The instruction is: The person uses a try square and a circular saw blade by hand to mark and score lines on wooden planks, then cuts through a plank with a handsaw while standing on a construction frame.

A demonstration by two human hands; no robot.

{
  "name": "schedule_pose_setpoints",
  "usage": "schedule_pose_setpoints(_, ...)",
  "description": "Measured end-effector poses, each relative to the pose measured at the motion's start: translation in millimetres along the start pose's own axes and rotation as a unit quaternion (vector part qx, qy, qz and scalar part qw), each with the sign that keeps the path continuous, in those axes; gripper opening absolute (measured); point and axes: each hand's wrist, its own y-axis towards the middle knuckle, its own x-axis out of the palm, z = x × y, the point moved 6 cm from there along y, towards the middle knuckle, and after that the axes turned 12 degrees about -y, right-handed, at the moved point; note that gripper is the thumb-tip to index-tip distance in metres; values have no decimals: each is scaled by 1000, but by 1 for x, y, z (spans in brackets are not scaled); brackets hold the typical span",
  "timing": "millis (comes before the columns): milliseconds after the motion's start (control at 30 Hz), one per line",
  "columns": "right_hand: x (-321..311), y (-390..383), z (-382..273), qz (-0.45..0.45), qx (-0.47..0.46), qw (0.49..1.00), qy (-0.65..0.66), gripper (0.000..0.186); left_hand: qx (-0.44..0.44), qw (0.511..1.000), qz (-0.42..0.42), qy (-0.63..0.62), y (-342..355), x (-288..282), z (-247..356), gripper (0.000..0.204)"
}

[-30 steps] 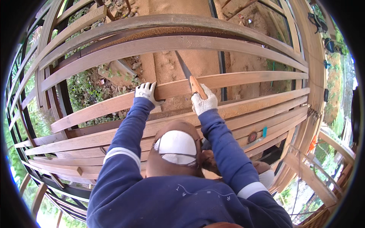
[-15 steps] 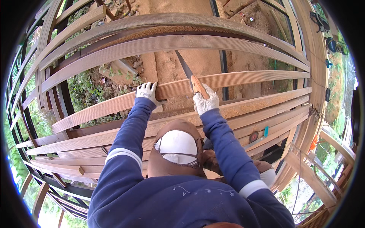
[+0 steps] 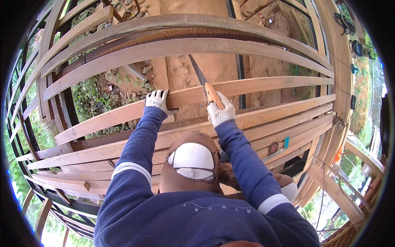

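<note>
Saw: a handsaw with a pale wooden handle and a thin dark blade, standing across the plank at about the picture's 12 o'clock.
Saw axis: the blade runs from the handle up toward 11 o'clock, crossing the plank's long axis, which lies roughly 8 to 2 o'clock.
Right hand: gloved white, fingers wrapped tight round the saw handle, just on the near side of the plank.
Left hand: gloved white, fingers spread and pressed flat on the same plank, at 9 o'clock from the saw and near it.
Nearer hand: the right one holds the saw; the left steadies the wood beside the cut.
Around: more long timber slats lie parallel beyond at 12 o'clock and nearer at 6 o'clock, with bare earth showing between them.
In the way: nothing lies between blade and plank; the next slat beyond stands close to the blade tip.
</note>
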Motion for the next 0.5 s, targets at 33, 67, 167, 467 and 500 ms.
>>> schedule_pose_setpoints(33,1,3,2,12,-32,999,-19,39,6,1000,3,-11,-1,1,-1,92)
schedule_pose_setpoints(67,-6,-6,-5,-28,-41,999,-9,40,-1,1000,13,-25,1,0,-9,92)
schedule_pose_setpoints(167,-76,-143,26,2,-95,991,-90,57,-24,999,13,-21,-16,2,-19,89)
schedule_pose_setpoints(467,2,0,-4,-2,-13,1000,4,36,-4,1000,1,-25,5,5,-6,93)
schedule_pose_setpoints(500,4,15,-14,-9,2,999,32,37,1,999,12,-30,6,4,-3,94)
